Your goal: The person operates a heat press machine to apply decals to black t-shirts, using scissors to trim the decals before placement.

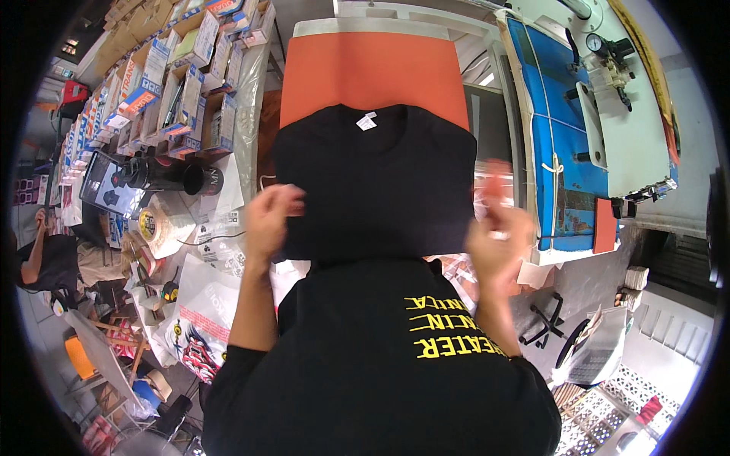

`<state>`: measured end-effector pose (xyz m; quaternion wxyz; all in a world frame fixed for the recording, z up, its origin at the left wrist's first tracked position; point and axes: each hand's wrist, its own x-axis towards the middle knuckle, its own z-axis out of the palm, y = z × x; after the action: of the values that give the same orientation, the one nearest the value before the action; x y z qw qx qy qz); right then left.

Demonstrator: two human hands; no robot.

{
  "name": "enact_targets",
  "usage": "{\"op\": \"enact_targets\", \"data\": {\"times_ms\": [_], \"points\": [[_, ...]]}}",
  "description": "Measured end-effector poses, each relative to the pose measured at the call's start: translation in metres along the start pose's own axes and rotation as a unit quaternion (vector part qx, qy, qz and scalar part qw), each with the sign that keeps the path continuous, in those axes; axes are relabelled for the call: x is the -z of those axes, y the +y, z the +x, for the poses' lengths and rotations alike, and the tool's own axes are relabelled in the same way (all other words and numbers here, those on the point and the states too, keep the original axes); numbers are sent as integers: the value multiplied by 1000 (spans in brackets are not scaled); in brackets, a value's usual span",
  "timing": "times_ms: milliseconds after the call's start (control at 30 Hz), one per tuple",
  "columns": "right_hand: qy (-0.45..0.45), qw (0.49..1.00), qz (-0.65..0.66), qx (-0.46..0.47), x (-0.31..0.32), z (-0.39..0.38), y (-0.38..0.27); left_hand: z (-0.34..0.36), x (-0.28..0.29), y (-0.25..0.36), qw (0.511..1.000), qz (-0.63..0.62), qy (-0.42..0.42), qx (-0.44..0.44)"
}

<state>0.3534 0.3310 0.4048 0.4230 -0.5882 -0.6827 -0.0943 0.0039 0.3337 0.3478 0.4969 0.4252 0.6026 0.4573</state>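
A black T-shirt lies on the orange platen in front of me, its neckline toward the far end and a white label inside the collar. At the shirt's left edge is my left hand, its fingers curled together; whether they grip cloth is hidden. Near the right edge, motion smears my right hand, so its fingers cannot be read. A reddish blur shows just beyond that hand.
Boxes crowd the left side, above a tablet and a black cup. At right stands a machine with a blue panel and a pressure gauge. Another person is at far left.
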Motion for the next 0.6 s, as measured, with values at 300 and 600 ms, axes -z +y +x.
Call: {"op": "enact_targets", "data": {"times_ms": [300,600], "points": [[-233,949,155,144,-162,40,-18,66,-13,3,981,44,-188,-11],[-405,906,-22,123,-211,93,11,182,-46,84,904,251,-1,-346]]}}
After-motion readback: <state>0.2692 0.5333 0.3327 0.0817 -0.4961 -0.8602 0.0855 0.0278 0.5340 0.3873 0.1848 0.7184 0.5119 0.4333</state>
